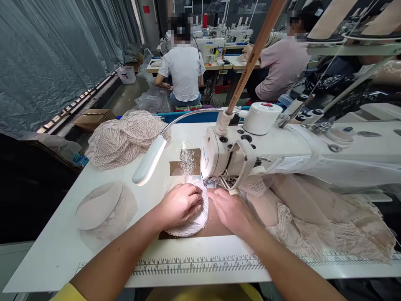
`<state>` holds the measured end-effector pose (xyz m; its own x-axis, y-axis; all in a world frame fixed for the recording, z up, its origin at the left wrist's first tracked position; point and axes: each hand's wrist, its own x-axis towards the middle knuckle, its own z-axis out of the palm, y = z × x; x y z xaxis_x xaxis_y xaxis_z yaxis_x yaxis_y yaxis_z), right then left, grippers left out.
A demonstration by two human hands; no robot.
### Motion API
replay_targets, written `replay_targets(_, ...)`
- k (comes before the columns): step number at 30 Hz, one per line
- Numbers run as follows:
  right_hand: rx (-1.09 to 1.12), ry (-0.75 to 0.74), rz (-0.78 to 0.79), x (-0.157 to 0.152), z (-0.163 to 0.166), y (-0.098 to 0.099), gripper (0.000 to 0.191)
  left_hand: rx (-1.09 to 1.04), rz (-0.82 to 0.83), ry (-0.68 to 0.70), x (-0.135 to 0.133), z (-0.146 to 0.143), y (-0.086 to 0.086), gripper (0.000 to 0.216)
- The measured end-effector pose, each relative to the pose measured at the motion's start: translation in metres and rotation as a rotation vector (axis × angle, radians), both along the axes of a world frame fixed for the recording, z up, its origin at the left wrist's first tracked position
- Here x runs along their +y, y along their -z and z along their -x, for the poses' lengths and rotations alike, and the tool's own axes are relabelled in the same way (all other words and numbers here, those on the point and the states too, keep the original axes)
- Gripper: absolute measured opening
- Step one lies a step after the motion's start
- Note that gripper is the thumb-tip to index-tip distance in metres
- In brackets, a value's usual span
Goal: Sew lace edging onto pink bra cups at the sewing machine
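My left hand lies curled on a white lace-covered cup piece, pressing it flat on the table just in front of the sewing machine's needle area. My right hand rests flat beside it, fingers together, on beige fabric that trails off to the right under the white sewing machine. The needle itself is hidden behind the machine head.
A pile of pink lace pieces sits at the back left, a stack of cups at the front left. A white gooseneck lamp hangs over the table. A ruler strip runs along the front edge. Two people sew at machines behind.
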<state>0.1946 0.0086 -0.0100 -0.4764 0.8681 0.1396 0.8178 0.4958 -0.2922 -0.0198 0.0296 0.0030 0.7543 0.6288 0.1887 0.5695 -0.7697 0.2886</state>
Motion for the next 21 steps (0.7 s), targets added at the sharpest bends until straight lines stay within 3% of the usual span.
replay_targets(8, -0.015, -0.055, -0.099, -0.0013, -0.0003, -0.0006, 0.037, 0.12, 0.02, 0.02, 0.0005, -0.0003, -0.0053, 0.025)
replay_targets(21, -0.112, -0.052, -0.201, -0.003, 0.0007, 0.0075, 0.044, 0.072, 0.036, 0.019, 0.003, -0.0019, -0.0014, 0.025)
